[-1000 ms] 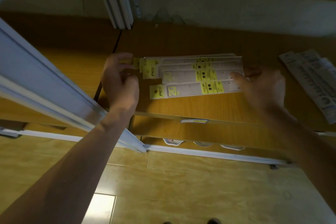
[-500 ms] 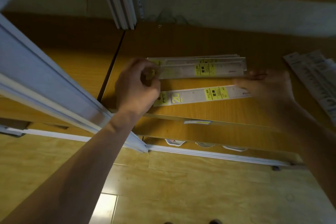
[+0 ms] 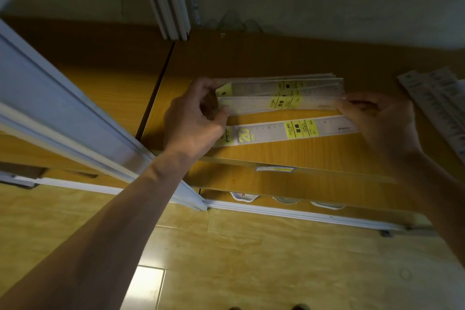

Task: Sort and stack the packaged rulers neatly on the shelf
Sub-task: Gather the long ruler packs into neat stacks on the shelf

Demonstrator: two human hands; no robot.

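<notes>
Wooden and honey-coloured, the shelf (image 3: 289,156) carries a bundle of packaged rulers (image 3: 279,94), clear sleeves with yellow labels, lying lengthwise across its middle. The left hand (image 3: 198,118) grips the bundle's left end, thumb below and fingers curled over the top edge. The right hand (image 3: 377,118) pinches the right end between thumb and fingertips, so the bundle is held at both ends; it looks lifted a little off the board, though the dim light makes that hard to confirm. Just in front of it, a single packaged ruler (image 3: 286,132) marked with a large yellow "20" lies flat on the shelf, its left end hidden under the left hand and its right end just under the right fingers. At the far right edge, well apart, a second pile of rulers (image 3: 437,106) lies slanted on the same shelf. A white metal upright (image 3: 75,118) crosses the left foreground, and tiled floor (image 3: 251,264) shows below.
</notes>
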